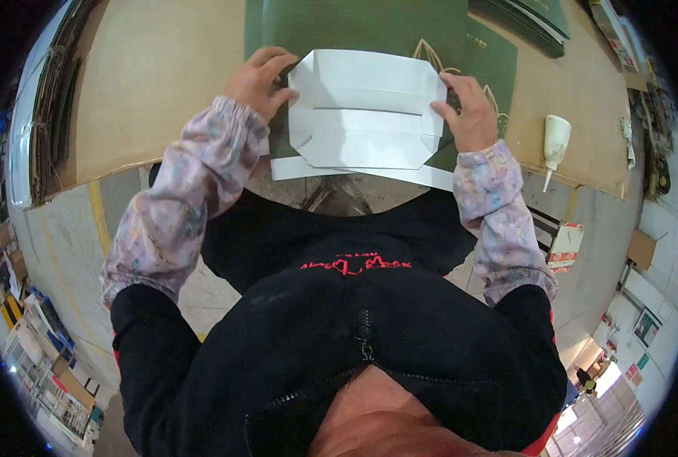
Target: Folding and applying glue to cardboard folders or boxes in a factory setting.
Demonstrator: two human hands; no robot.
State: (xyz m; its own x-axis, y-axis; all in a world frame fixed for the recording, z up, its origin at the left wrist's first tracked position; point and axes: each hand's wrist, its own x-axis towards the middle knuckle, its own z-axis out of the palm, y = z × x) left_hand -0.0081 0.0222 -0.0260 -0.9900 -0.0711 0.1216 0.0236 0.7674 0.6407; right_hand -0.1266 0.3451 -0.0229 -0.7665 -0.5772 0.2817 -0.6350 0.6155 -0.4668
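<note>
A white folded paper bag bottom [365, 95] with slanted corners lies before me at the table's near edge. A dark slit runs across its middle. At its left edge is my left hand [261, 82], fingers bent at the upper corner and thumb lower on the edge. My right hand [467, 107] grips the right edge in the same way, thumb and fingertips at the paper. A white strip [293, 169] shows under its near side. Beneath and behind lie dark green paper bags [369, 27], with tan cord handles [428, 53] showing beyond the right corner.
A white squeeze bottle [556, 141] with a thin nozzle lies on the brown table [163, 76] at right, its tip toward me. More green bags [529, 23] are stacked far right. Tied cardboard sheets [53, 99] stand at the left edge. My legs are under the table's front edge.
</note>
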